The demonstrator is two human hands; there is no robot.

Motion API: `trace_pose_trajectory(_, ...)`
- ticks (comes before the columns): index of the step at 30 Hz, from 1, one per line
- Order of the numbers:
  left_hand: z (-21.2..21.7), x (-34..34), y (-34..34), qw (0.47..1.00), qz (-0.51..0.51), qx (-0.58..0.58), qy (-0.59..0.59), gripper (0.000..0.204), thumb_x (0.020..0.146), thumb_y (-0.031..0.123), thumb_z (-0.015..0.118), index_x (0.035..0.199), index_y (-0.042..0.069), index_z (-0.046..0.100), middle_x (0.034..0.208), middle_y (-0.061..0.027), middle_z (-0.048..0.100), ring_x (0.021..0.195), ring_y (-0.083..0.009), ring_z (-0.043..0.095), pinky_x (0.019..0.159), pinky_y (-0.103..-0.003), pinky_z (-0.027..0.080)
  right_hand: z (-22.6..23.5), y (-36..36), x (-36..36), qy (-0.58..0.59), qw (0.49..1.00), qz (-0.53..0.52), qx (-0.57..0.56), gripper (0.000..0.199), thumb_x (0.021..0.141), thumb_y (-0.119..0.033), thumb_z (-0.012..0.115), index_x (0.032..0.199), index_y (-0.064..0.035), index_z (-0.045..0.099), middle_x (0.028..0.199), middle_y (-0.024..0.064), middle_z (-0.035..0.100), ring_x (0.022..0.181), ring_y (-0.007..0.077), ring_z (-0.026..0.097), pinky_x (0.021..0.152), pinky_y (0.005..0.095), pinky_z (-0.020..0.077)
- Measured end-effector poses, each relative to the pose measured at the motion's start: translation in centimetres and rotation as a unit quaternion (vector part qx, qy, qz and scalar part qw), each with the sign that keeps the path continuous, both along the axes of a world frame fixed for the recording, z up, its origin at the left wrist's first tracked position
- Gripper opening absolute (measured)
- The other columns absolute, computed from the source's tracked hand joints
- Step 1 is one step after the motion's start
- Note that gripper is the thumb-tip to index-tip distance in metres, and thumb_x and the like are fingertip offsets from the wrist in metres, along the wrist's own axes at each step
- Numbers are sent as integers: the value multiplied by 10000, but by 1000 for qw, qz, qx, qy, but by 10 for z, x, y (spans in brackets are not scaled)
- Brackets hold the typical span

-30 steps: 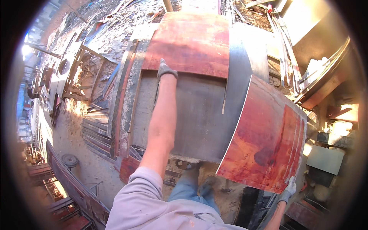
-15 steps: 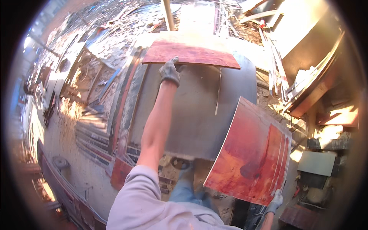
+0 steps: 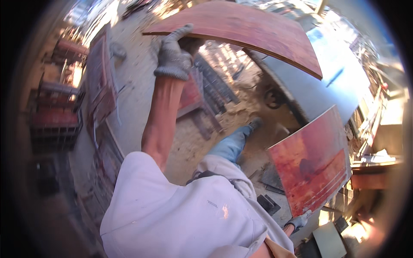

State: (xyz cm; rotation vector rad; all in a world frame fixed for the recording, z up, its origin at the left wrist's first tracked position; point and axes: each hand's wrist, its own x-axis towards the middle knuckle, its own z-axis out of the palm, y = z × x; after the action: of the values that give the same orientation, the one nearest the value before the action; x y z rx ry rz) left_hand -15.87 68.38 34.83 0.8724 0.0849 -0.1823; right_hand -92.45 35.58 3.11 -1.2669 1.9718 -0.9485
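Red-brown plywood everywhere: big curved reddish board (image 3: 254, 32) spans the top of the view, lifted edge-on, its left end gripped by the left hand (image 3: 173, 53) in a grey knit work glove, fingers wrapped over the board's top edge, bare forearm stretched straight up from a pale lilac short sleeve (image 3: 142, 193). Grey flat sheet-metal panel (image 3: 327, 86) lies under and right of that board, on a cluttered stack. Second flat red rectangular plywood board (image 3: 316, 161) stands tilted at right, lower corner held by the right hand (image 3: 299, 221), also grey-gloved, closed on the bottom edge; only part of that hand shows. The two boards are well apart. Sandy dirt ground (image 3: 142, 86) covers the middle, with a dark slatted metal rack (image 3: 215, 81) lying on it near the left forearm. Red metal frames (image 3: 101, 81) lie at left, more red crates (image 3: 56, 120) stacked further left, blurred. Blue jeans leg (image 3: 230, 144) and a dark shoe (image 3: 254, 124) are planted on sawdust between the boards. Small dark blocks (image 3: 269, 204) sit near the right hand.
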Motion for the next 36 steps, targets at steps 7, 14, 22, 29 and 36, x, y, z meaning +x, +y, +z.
trace_pose_trajectory(7,-41,-92,153,963,244,-105,49,169,966,0,701,1116,-72,669,1009,-211,744,826,-364,779,728,-430,726,26,0,11,80,988,-70,116,599,994,-420,760,1378,36,694,1354,169,718,1119,289,691,994,389,560)
trace_pose_trajectory(14,-246,-28,154,957,169,-77,224,171,1028,212,726,976,54,690,892,-93,717,814,-234,730,747,-337,675,38,17,36,-39,996,-54,66,542,994,-414,760,1362,-18,720,1338,131,728,1160,299,703,1036,432,565)
trace_pose_trajectory(22,-292,-234,-45,825,-508,10,247,475,969,363,811,1367,138,684,1146,-56,739,958,-193,693,829,-427,591,35,95,72,23,998,-66,3,594,954,-436,815,1198,101,747,1100,161,753,877,268,668,797,408,577)
trace_pose_trajectory(29,-309,-216,9,875,-341,339,63,255,948,276,776,1031,35,780,939,-30,758,798,-118,669,666,-321,540,-23,148,114,91,994,58,0,433,1029,-345,743,1150,70,731,1066,160,750,909,217,660,815,388,561)
trace_pose_trajectory(36,-364,-141,51,947,-161,167,224,324,1014,167,739,1297,57,625,1202,-88,703,1029,-241,695,916,-484,585,-53,155,245,-59,989,119,-65,680,1029,-249,733,1545,75,429,1380,193,642,1191,265,644,1053,371,504)
